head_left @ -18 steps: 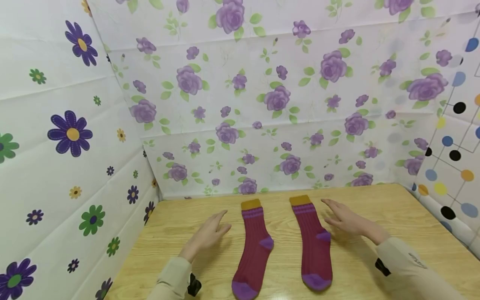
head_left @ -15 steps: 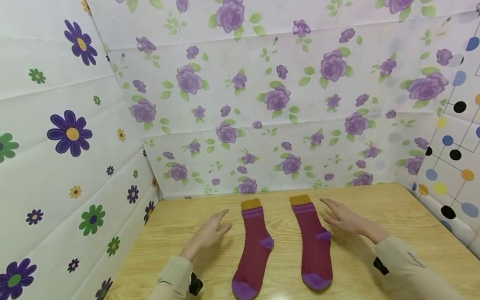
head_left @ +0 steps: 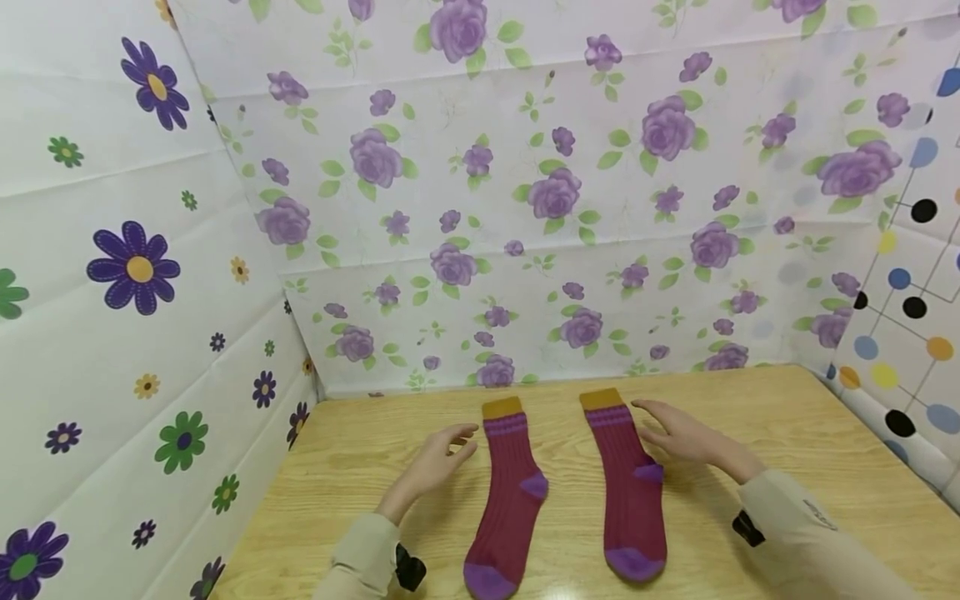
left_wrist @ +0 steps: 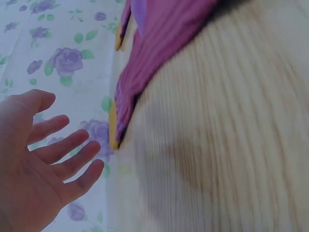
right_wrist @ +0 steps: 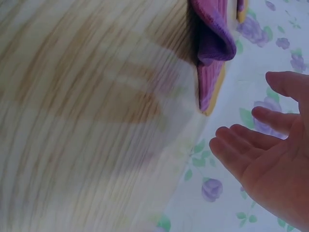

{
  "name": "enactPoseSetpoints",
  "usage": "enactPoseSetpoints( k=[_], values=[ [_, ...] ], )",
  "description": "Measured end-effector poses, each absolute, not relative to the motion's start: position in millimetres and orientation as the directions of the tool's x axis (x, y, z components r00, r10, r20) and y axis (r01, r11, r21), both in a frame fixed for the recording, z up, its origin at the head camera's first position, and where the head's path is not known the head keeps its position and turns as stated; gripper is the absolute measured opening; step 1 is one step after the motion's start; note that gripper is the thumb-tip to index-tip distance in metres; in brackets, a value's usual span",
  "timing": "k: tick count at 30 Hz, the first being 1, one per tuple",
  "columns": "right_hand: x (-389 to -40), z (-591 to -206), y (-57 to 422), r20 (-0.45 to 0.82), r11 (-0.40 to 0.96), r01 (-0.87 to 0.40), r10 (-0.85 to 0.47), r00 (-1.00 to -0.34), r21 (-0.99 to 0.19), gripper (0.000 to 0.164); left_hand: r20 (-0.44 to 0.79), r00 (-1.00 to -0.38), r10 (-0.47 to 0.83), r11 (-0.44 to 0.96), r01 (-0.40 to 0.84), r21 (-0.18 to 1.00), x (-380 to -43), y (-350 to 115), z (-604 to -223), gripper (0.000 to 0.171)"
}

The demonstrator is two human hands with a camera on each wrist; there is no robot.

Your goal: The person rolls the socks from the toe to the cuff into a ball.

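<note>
Two maroon socks lie flat side by side on the table, each with a mustard cuff, purple stripes, and purple heel and toe. Their cuffs point to the far edge. Just left of the left sock (head_left: 504, 508) is my left hand (head_left: 435, 460), held over the table with fingers apart and slightly bent, as the left wrist view also shows its open palm (left_wrist: 34, 169). My right hand (head_left: 678, 433) hovers beside the upper part of the right sock (head_left: 626, 483), its fingertips right at the sock's edge in the head view. Both hands hold nothing.
The light wood table (head_left: 337, 467) reaches back to a white cloth wall (head_left: 480, 233) with purple roses. A daisy-patterned cloth (head_left: 135, 350) hangs at the left. On the right is a dotted cloth (head_left: 900, 350). Each beige sleeve has a dark device (head_left: 409, 568) at the wrist.
My left hand has moved right, closer to the left sock, and its fingers bend a little more. My right hand has shifted slightly left toward the right sock. Both socks stay in place.
</note>
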State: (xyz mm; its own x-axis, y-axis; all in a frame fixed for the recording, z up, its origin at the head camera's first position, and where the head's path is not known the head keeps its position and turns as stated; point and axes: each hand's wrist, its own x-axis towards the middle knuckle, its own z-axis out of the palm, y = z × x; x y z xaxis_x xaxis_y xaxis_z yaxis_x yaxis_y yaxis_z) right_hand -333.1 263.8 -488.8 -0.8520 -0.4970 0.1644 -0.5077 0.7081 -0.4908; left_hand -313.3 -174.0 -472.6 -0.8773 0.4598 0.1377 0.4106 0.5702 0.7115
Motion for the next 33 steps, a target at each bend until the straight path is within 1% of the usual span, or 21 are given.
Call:
enactPoseSetpoints(
  k=[8, 12, 16, 20, 24, 29, 31, 33],
  values=[
    [-335.2, -488.9, 257.4, 0.165, 0.7, -0.491, -0.482, -0.861, -0.519, 0.048, 0.153, -0.874, 0.461, 0.503, 0.399, 0.767, -313.8, -154.7, -469.7, 0.038],
    [-336.1, -490.4, 254.3, 0.162, 0.693, -0.476, -0.47, -0.868, -0.541, 0.047, 0.149, -0.87, 0.469, 0.431, 0.373, 0.822, -314.3, -148.3, -469.5, 0.038],
    [-337.4, -492.1, 251.8, 0.17, 0.683, -0.463, -0.453, -0.875, -0.565, 0.046, 0.111, -0.877, 0.468, 0.333, 0.291, 0.897, -314.8, -142.4, -470.1, 0.038],
    [-337.8, -493.2, 250.6, 0.168, 0.677, -0.437, -0.427, -0.889, -0.592, 0.043, 0.06, -0.886, 0.459, 0.253, 0.196, 0.947, -314.3, -135.0, -468.9, 0.036],
    [-339.1, -494.6, 248.3, 0.152, 0.673, -0.399, -0.396, -0.906, -0.623, 0.041, 0.008, -0.885, 0.465, 0.212, 0.12, 0.97, -314.0, -128.0, -467.4, 0.035],
    [-340.8, -495.5, 244.1, 0.139, 0.671, -0.36, -0.36, -0.922, -0.648, 0.038, -0.048, -0.875, 0.481, 0.164, 0.036, 0.986, -315.6, -119.0, -466.6, 0.039],
    [-340.7, -495.5, 242.7, 0.119, 0.668, -0.332, -0.344, -0.931, -0.666, 0.038, -0.074, -0.865, 0.497, 0.143, -0.002, 0.99, -316.5, -115.0, -466.4, 0.041],
    [-340.0, -495.7, 241.0, 0.078, 0.657, -0.275, -0.312, -0.947, -0.702, 0.039, -0.094, -0.851, 0.516, 0.125, -0.034, 0.992, -317.2, -111.1, -466.7, 0.043]
  ],
)
